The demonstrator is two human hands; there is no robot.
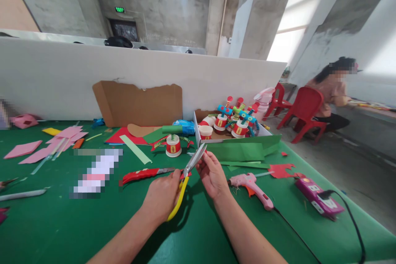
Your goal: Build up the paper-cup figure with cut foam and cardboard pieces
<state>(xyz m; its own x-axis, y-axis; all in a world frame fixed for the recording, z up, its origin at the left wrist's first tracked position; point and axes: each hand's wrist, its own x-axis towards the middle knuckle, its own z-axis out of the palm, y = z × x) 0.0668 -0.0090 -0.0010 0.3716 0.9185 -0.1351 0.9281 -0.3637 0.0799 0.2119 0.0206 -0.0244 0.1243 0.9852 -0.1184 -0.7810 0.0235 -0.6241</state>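
My left hand is closed round the yellow handles of a pair of scissors, whose silver blades point up and to the right. My right hand is just right of the blades with fingers pinched together near a small red scrap; what it holds is too small to name. Both hands hover over the green table. A red-handled utility knife lies just left of my left hand. A paper-cup figure with a green roll on top stands behind the scissors.
A pink glue gun lies right of my right hand, with a purple power strip and black cable beyond. A white box holds several cup figures. Green, red and pink paper pieces lie around. A person sits on a red chair far right.
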